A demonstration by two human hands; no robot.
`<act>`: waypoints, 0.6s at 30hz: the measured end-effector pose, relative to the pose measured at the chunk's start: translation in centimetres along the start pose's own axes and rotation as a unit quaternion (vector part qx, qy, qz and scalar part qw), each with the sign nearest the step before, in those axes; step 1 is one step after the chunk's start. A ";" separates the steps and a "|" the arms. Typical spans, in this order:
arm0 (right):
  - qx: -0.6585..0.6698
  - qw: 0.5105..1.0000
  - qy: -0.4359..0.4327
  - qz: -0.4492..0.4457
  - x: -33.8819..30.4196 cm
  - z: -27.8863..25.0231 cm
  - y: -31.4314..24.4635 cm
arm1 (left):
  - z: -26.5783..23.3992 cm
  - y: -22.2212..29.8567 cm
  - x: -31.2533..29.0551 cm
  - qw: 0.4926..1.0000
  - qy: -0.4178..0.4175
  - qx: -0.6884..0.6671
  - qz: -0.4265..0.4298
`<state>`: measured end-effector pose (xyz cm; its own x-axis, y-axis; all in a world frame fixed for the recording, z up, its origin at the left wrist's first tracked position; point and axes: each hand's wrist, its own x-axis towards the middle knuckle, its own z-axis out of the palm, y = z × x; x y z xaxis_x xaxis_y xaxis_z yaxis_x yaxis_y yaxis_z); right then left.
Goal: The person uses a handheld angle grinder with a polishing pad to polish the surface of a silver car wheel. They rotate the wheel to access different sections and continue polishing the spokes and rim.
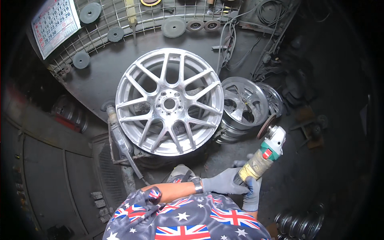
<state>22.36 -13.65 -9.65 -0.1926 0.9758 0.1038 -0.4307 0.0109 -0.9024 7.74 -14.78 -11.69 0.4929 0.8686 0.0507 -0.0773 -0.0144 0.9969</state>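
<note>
Angle grinder (260,164) held right of the spoked wheel (178,101), disc (265,127) apart from it.
Its rear end is clasped by the fingers of the left hand (226,181) and right hand (253,192), partly hidden. Holding is judged the present step; steady support seems needed next. White, green and yellow-wrapped, it is tilted.

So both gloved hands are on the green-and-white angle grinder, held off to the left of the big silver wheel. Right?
Wrong side: the head view shows the angle grinder off to the right of the big silver wheel. The rest stands: the left hand and right hand, both gloved, are on it.
</note>
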 end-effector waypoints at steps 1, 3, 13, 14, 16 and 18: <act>-0.030 0.999 -0.014 0.021 -0.2 -0.5 0.4 | -0.8 1.0 0.2 0.999 -0.038 0.000 -0.005; -0.085 0.995 -0.006 0.055 0.5 -0.8 -0.3 | -2.2 1.7 0.5 0.994 -0.070 0.074 -0.033; -0.337 0.940 -0.047 0.025 7.1 4.7 -1.1 | -9.3 -0.8 -1.8 0.979 0.159 -0.121 -0.039; -0.319 0.945 -0.070 0.018 7.5 6.4 -0.4 | -10.2 0.5 -1.4 0.983 0.114 -0.142 -0.017; -0.326 0.938 -0.118 -0.007 8.6 9.8 1.2 | -12.1 3.2 -1.2 0.978 0.117 -0.169 0.033; -0.377 0.910 -0.164 -0.049 9.8 11.2 3.2 | -14.6 3.4 -1.2 0.978 0.185 -0.091 0.046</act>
<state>9.27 -6.48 -6.81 -0.4920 0.8457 0.2068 0.2435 0.3617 -0.8999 -5.77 -8.67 -9.26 0.1325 0.9879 0.0805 -0.2753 -0.0413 0.9605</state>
